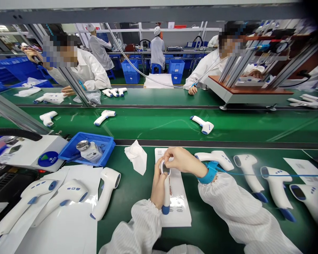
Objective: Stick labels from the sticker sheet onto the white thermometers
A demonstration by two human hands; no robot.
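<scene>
The left hand [157, 185] is gripping a white, blue-tipped, gun-shaped plastic device [166, 192] over a glossy white printed sheet [184, 213]. The right hand [182, 161] is bunching its fingertips at the device's screen end (whether they are pinching anything, I cannot tell). Beyond, similar white devices [207, 127] are lying along a shiny green belt [153, 123].

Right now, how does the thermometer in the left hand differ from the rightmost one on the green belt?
Support: the held thermometer is gripped by the left hand, right hand at its head; the belt thermometer lies loose.
Pose: the held thermometer's blue handle end faces the wearer; the belt thermometer's points left and away.
Both: white bodies, blue handle ends.
</scene>
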